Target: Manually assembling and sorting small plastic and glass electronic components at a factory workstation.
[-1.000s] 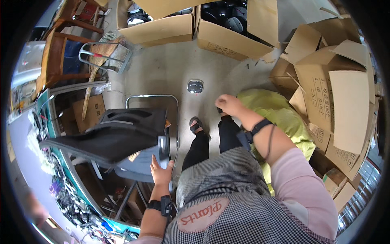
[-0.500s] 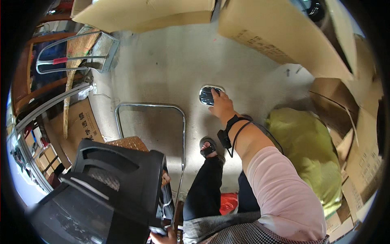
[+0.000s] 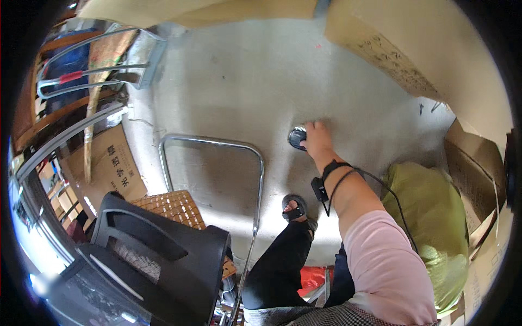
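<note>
- A dark, silver-rimmed object (image 3: 297, 138) is seemingly gripped by the half-closed right hand (image 3: 319, 139).
- The left hand's grip cannot be told.
- A black chair (image 3: 198, 255) is seen near left.

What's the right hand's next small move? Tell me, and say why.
Probably firm the grip of the right hand on the shiny black piece: the hand covers only its right side, and whether it pinches securely can't be seen.
</note>
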`<state>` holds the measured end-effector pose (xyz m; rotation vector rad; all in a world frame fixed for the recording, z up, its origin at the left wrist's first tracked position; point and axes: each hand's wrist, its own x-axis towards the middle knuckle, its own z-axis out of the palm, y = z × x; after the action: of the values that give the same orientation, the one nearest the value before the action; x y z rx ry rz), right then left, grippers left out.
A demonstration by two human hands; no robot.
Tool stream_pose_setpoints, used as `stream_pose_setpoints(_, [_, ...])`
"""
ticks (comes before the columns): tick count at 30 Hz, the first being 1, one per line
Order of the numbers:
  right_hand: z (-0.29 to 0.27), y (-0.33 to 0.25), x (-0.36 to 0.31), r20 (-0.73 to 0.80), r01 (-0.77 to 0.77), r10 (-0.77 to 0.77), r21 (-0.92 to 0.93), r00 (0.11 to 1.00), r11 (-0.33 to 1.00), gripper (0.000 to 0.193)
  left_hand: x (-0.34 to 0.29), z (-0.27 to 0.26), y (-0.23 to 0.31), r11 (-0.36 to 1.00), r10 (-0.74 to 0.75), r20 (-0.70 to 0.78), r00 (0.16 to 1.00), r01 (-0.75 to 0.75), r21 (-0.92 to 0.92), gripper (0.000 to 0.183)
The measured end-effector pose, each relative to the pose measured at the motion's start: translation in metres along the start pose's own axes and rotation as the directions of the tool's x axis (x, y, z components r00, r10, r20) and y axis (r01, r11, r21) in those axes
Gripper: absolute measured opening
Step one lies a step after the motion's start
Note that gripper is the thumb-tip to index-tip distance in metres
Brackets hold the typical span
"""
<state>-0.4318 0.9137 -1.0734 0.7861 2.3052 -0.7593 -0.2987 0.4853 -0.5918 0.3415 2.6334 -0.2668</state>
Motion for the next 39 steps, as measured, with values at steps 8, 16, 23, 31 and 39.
stream_pose_setpoints(8, [-0.094,-0.006,-0.152,0.110,0.029,-0.057,0.245,0.992,0.969,0.049,0.020,-0.054,0.054,0.902,-0.330,0.024,0.944,0.322,-0.289,0.047])
stream_pose_setpoints(16, [-0.256,-0.070,-0.409,0.106,0.603,-0.621,0.158,0.777,0.782,0.052,-0.025,-0.172,0.081,0.753,-0.363,0.246,0.899,0.439,-0.490,0.066])
stream_pose_setpoints(23, [-0.383,-0.127,-0.577,0.593,0.770,-0.615,-0.014,0.520,0.637,0.053,-0.188,-0.244,0.070,0.386,-0.303,0.431,0.850,0.523,-0.760,0.047])
stream_pose_setpoints(31, [-0.370,-0.206,-0.619,0.524,0.914,-0.806,0.115,0.276,0.388,0.053,-0.326,-0.282,0.060,0.162,-0.405,0.166,0.899,0.249,-0.955,0.043])
stream_pose_setpoints(39, [-0.267,-0.393,-0.811,0.595,0.886,-0.765,0.459,-0.247,0.071,0.052,-0.424,-0.232,-0.040,0.323,-0.686,-0.363,0.630,-0.183,-0.928,0.049])
